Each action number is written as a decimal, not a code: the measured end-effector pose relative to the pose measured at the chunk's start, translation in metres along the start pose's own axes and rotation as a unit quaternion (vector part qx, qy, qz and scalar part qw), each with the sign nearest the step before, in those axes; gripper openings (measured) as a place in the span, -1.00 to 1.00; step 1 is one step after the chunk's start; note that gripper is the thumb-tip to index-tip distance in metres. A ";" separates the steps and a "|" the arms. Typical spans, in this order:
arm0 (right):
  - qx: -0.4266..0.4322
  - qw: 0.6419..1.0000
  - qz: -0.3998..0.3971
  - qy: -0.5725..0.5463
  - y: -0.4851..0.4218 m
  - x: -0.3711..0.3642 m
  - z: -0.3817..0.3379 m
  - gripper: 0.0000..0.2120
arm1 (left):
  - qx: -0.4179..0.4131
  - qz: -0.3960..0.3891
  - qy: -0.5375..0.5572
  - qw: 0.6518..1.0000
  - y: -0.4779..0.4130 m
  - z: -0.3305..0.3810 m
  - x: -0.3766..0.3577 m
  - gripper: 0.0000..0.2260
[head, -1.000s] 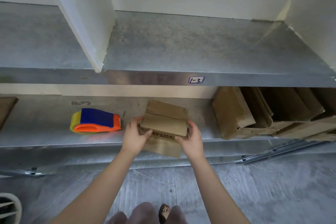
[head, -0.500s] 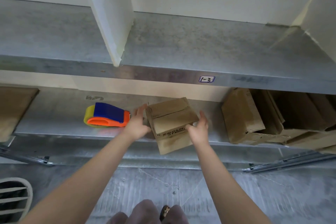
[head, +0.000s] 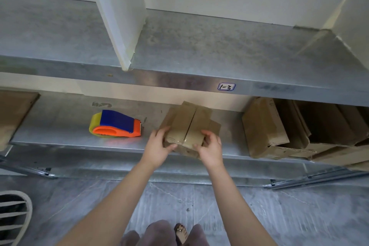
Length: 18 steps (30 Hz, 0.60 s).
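A small brown cardboard box (head: 187,126) sits at the front edge of the lower metal shelf (head: 79,142), its taped seam facing up and a flap sticking out on its right. My left hand (head: 158,145) grips its near left corner, thumb on top. My right hand (head: 211,148) holds the near right corner with curled fingers. To the left of the box, an orange, blue and yellow tape dispenser (head: 116,125) lies on the same shelf, apart from my hands.
Several flattened and open cardboard boxes (head: 279,130) are stacked at the right of the lower shelf. Another cardboard sheet (head: 14,112) lies at far left. The upper shelf (head: 219,46), labelled 1-3, has white dividers (head: 121,16). A white vented object (head: 14,215) stands on the floor, lower left.
The box has been turned in my hands so its taped seam now faces up, and it sits further onto the shelf. Both hands shifted to its near corners.
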State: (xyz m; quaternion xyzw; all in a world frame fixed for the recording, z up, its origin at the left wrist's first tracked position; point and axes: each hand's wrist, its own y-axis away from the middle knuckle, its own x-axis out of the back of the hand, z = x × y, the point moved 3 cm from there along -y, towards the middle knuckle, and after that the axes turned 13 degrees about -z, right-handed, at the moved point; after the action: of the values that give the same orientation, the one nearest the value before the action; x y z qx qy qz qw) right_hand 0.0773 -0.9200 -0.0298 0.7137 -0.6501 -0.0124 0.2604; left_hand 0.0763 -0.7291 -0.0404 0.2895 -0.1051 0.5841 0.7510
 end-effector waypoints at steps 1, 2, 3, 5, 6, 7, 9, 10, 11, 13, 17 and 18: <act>0.002 1.000 -0.009 0.024 0.001 0.001 0.000 -0.50 | 0.000 0.015 0.021 1.000 0.006 0.001 -0.006 -0.41; 0.007 0.999 -0.020 0.041 0.001 0.001 0.001 -0.51 | 0.002 0.026 0.046 0.999 0.010 0.000 -0.013 -0.44; 0.012 0.998 -0.031 0.056 0.001 0.002 0.001 -0.51 | 0.008 0.026 0.072 0.997 0.014 -0.001 -0.019 -0.47; 0.022 0.995 -0.048 0.084 0.001 0.002 0.002 -0.48 | 0.020 0.017 0.093 0.995 0.017 -0.003 -0.027 -0.48; 0.026 0.993 -0.052 0.098 0.000 0.002 0.002 -0.47 | 0.025 0.013 0.090 0.996 0.018 -0.003 -0.028 -0.48; 0.025 0.992 -0.055 0.109 -0.001 0.002 0.002 -0.47 | 0.027 0.012 0.086 0.996 0.017 -0.003 -0.026 -0.48; 0.027 0.992 -0.062 0.109 -0.002 0.004 0.001 -0.46 | 0.016 0.013 0.070 0.997 0.013 -0.004 -0.019 -0.45; 0.032 0.991 -0.072 0.106 -0.004 0.003 0.000 -0.46 | 0.004 0.005 0.052 0.999 0.011 -0.003 -0.015 -0.41; 0.038 0.990 -0.086 0.108 -0.003 0.001 -0.001 -0.45 | -0.009 -0.009 0.028 1.000 0.009 -0.003 -0.011 -0.37; 0.053 0.985 -0.112 0.122 -0.003 -0.006 0.000 -0.42 | -0.019 -0.036 -0.019 0.999 0.006 -0.004 -0.006 -0.34; 0.075 0.981 -0.093 0.153 -0.007 -0.016 0.004 -0.39 | -0.032 -0.032 -0.035 0.998 -0.002 -0.008 0.004 -0.38; 0.073 0.979 -0.093 0.166 -0.009 -0.017 0.002 -0.40 | -0.033 -0.036 -0.041 0.998 -0.005 -0.007 0.007 -0.38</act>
State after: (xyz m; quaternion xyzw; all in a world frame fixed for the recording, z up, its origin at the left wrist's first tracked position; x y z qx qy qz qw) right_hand 0.0823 -0.9051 -0.0406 0.7802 -0.5282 0.1296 0.3091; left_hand 0.0816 -0.7206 -0.0444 0.2920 -0.1440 0.5409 0.7755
